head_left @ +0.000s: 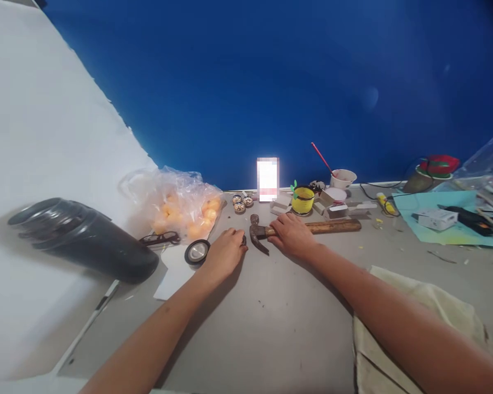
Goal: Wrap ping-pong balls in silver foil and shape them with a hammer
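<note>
My left hand (225, 250) rests on the grey table with its fingers curled down. A small dark, shiny thing (244, 240) shows at its fingertips, mostly covered, so its kind is unclear. Just right of it lies a claw hammer (332, 226), with its rusty metal head to the left and its wooden handle pointing right. My right hand (291, 234) is closed over the handle close to the head. Behind my left hand sit several small patterned shiny balls (239, 207). A round black-rimmed disc (198, 252) lies beside my left wrist.
At left are a dark cylindrical container (90, 238), eyeglasses (160, 238) and a clear bag of orange balls (184, 210). Along the blue wall stand a bright white screen (268, 179), a yellow container (303, 201) and a white cup (343, 179). A beige cloth (427, 303) lies under my right forearm.
</note>
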Motion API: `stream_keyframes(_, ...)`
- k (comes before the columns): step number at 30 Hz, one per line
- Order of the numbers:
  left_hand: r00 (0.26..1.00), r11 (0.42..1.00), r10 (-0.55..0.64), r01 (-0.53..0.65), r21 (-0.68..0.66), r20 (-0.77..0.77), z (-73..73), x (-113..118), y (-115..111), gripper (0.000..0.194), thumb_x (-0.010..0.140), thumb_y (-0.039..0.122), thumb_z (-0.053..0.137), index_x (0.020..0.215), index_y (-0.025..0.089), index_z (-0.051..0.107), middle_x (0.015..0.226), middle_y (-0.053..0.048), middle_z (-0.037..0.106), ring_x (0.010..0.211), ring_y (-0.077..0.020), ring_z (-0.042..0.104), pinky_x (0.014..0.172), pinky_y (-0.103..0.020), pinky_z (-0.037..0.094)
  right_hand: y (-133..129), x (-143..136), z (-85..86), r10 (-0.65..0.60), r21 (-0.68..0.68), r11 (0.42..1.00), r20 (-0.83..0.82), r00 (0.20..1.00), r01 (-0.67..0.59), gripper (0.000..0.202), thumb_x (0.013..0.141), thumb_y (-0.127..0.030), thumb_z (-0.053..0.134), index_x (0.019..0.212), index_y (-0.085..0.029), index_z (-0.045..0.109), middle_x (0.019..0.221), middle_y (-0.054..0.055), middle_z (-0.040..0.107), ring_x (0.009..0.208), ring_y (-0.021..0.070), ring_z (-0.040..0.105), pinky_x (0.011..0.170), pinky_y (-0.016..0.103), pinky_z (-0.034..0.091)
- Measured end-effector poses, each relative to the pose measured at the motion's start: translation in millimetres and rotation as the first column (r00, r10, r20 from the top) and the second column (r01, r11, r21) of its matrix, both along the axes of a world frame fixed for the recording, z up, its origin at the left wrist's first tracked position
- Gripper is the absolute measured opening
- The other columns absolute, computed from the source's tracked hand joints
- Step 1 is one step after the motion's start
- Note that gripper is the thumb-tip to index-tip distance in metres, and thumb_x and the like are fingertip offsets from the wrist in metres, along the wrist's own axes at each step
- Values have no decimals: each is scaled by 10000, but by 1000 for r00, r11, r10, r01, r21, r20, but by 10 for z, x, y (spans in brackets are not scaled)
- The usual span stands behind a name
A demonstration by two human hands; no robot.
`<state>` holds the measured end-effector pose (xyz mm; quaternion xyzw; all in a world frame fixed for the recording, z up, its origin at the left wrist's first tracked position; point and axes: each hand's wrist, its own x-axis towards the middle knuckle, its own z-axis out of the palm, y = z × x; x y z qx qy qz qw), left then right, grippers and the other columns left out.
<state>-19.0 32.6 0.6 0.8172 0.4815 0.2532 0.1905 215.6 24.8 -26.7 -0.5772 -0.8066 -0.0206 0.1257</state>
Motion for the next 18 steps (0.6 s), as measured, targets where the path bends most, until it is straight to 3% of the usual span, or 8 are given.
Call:
stream_keyframes(3, 986, 995, 87, -79, -59, 143, 26, 3, 1, 192, 791, 219, 732, 982, 232, 723, 965, -87, 696, 910, -287, 650, 832, -380, 506, 16, -2, 6, -2, 3, 1000, -13, 1000, 2, 349, 968, -472, 651, 1151, -175, 671, 1153, 127, 648, 1108, 301, 545, 928, 397, 402)
stream_keyframes(5, 928, 970, 185, -119, -211, 324, 71, -2, 9, 291, 833, 304, 729, 1114, 231, 715, 937, -71, 699, 809, -244, 640, 749, -350, 510, 32, -9, 4, -3, 1, 1000, 5, 1000, 3, 350, 968, -491, 649, 1123, -179, 680, 1148, 124, 650, 1103, 300, 548, 913, 396, 405)
stream_keyframes(6, 870, 942, 230, -88, -323, 436, 90, -6, 18, 322, 850, 339, 721, 1149, 223, 705, 915, -64, 694, 751, -218, 629, 693, -328, 505, 40, -13, -1, -3, 3, 1000, 19, 1000, 3, 335, 976, -490, 639, 1096, -181, 687, 1139, 122, 651, 1098, 298, 549, 905, 396, 406)
stream_keyframes(8, 692, 845, 329, 89, -528, 642, 103, -13, 39, 353, 861, 360, 720, 1171, 194, 692, 899, -61, 682, 698, -182, 620, 618, -288, 487, 56, -25, -23, -4, 16, 1000, 44, 999, 3, 306, 995, -473, 615, 1055, -183, 694, 1121, 120, 651, 1090, 296, 550, 895, 397, 407)
stream_keyframes(11, 412, 684, 480, 377, -625, 774, 47, -16, 62, 328, 856, 306, 732, 1145, 156, 697, 920, -78, 681, 711, -160, 628, 605, -261, 491, 69, -50, -69, -9, 37, 999, 76, 997, 6, 282, 1004, -441, 609, 1052, -175, 692, 1099, 126, 651, 1084, 301, 547, 894, 403, 406)
stream_keyframes(14, 317, 606, 552, 483, -632, 771, -54, -8, 61, 267, 901, 261, 681, 1143, 151, 700, 947, -103, 703, 666, -142, 601, 570, -252, 477, 48, -75, -82, -18, 31, 999, 100, 995, 15, 254, 1010, -403, 601, 1069, -172, 685, 1087, 134, 653, 1063, 301, 551, 882, 400, 408)
stream_keyframes(18, 283, 587, 559, 528, -613, 779, -152, -2, 59, 213, 939, 253, 633, 1110, 147, 704, 999, -137, 732, 626, -135, 573, 548, -258, 465, -31, -67, 27, -49, 12, 999, 76, 996, 48, 270, 1049, -383, 497, 1053, -175, 669, 1044, 129, 669, 986, 275, 584, 818, 375, 404)
